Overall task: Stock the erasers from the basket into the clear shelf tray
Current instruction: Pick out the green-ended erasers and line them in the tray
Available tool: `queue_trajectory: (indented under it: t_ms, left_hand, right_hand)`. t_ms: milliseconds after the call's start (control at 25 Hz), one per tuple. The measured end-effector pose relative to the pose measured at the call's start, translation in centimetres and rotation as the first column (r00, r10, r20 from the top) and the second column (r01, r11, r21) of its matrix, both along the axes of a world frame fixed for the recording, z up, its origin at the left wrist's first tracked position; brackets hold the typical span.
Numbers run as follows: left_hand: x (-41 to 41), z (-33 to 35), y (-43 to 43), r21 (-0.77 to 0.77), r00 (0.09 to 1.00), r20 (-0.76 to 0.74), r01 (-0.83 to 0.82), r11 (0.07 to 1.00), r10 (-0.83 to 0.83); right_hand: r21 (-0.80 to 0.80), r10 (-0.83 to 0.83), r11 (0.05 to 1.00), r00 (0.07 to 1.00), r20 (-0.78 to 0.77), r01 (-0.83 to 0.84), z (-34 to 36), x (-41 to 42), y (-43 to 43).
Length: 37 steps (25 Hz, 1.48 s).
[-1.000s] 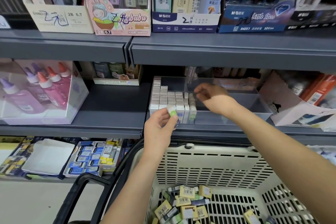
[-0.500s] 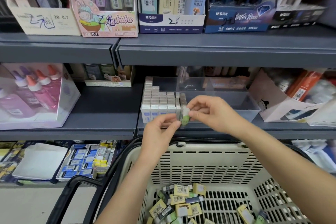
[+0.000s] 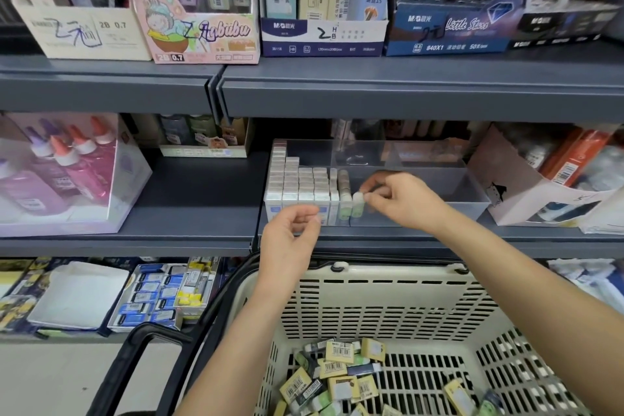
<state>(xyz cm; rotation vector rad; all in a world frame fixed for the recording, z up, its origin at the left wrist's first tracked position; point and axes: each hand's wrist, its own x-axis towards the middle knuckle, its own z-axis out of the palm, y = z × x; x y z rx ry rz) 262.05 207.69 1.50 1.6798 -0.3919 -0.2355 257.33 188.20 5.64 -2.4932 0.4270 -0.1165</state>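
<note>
Fingers of our right hand point(image 3: 405, 201) pinch a small pale-green eraser point(image 3: 357, 205) upright in the clear plastic shelf tray point(image 3: 456, 214) at twelve o'clock, our left hand point(image 3: 289, 236) loosely curled, empty, above the cream slotted basket point(image 3: 388, 273).

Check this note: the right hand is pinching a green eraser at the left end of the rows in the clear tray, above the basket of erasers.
Wrong end. The head view shows the right hand pinching the green eraser at the right end of the rows in the clear tray, above the basket of erasers.
</note>
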Motion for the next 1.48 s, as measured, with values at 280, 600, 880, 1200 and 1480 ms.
queue_trajectory:
  t_ms: [280,600,880,1200,1480]
  left_hand:
    - [-0.3,-0.1,-0.2,0.013,1.0,0.003,-0.002,1.0,0.002]
    - [-6.1,-1.4,1.6,-0.079,0.998,-0.023,0.058,0.995,-0.06]
    - [-9.3,-10.4,2.9,0.527,0.965,-0.225,0.24,0.815,-0.138]
    - [-9.0,-15.4,6.1,0.731,0.871,-0.388,0.49,0.476,-0.3]
    - [-10.4,-16.3,5.4,0.657,0.817,-0.483,0.575,0.487,-0.313]
  right_hand:
    - [-0.129,0.074,0.987,0.986,-0.152,-0.094,-0.3,-0.1,0.4]
    - [0.085,-0.057,0.996,0.908,0.415,0.024,-1.9,-8.7,3.0]
    - [0.164,0.258,0.964,0.885,-0.387,-0.209,-15.1,-17.1,6.5]
    - [0.007,0.199,0.975,0.865,-0.461,-0.221,-19.9,-16.8,7.5]
    - [-0.067,0.117,0.981,0.837,-0.534,-0.18,-20.7,-16.2,7.6]
